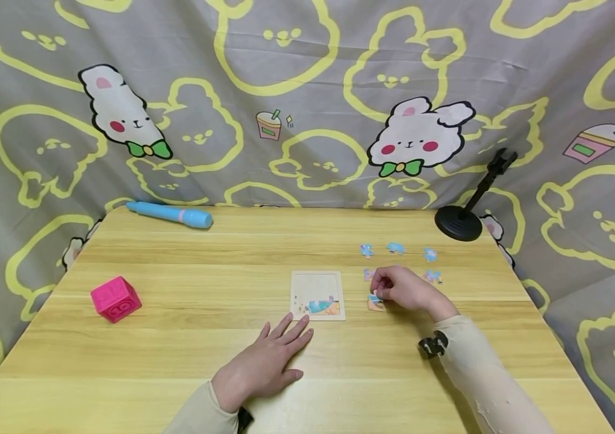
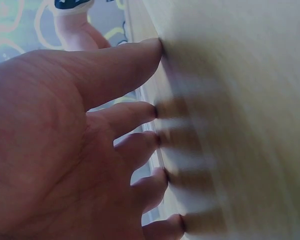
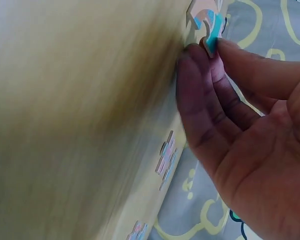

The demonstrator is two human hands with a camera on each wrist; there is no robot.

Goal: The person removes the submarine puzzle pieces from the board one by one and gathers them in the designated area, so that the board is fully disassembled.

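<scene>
My right hand [image 1: 406,290] pinches an orange-and-blue jigsaw puzzle piece [image 1: 374,303] between thumb and fingertips, just right of the puzzle tray. In the right wrist view the same puzzle piece [image 3: 216,34] shows its teal and pink print, raised at an angle. Fingers spread, my left hand [image 1: 261,366] rests on the table, its fingertips at the front edge of the square wooden puzzle tray [image 1: 315,284]. Fitted pieces [image 1: 320,307] fill part of the tray's bottom; bare wood shows above. Seen from the left wrist, the left hand's fingertips touch the wood surface.
Several loose puzzle pieces [image 1: 396,248] lie beyond and around the right hand. A pink block [image 1: 115,299] sits at the left, and a blue pen-shaped object [image 1: 170,214] lies at the back left. A black stand [image 1: 459,223] is at the back right, before the patterned curtain [image 1: 307,108].
</scene>
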